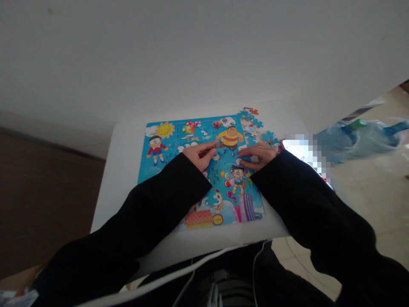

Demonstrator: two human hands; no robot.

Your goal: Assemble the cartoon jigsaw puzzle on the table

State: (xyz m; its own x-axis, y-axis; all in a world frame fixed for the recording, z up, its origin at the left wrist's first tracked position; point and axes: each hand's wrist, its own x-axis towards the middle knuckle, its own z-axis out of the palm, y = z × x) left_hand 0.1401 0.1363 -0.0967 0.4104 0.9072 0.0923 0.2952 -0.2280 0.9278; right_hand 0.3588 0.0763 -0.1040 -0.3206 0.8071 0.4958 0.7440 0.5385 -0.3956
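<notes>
A blue jigsaw puzzle (150, 164) with cartoon figures lies on a small white table, with pieces fitted across much of its tray. Over the middle of it is my left hand (200, 155), thumb and forefinger drawn together; whatever is between the tips is too small to make out. My right hand (260, 154) rests at the puzzle's right side, its thumb and fingers apart, fingertips at the surface just below the large figure in the yellow top (230, 137). My left forearm hides the lower left of the picture.
Loose jigsaw pieces (252, 123) lie heaped beyond the puzzle's upper right edge. A lit screen (300, 151), partly blurred out, is by my right sleeve. The white table (110, 170) stands against a pale wall. A white cable (191, 268) crosses my lap; plastic-wrapped bottles (367, 136) are at right.
</notes>
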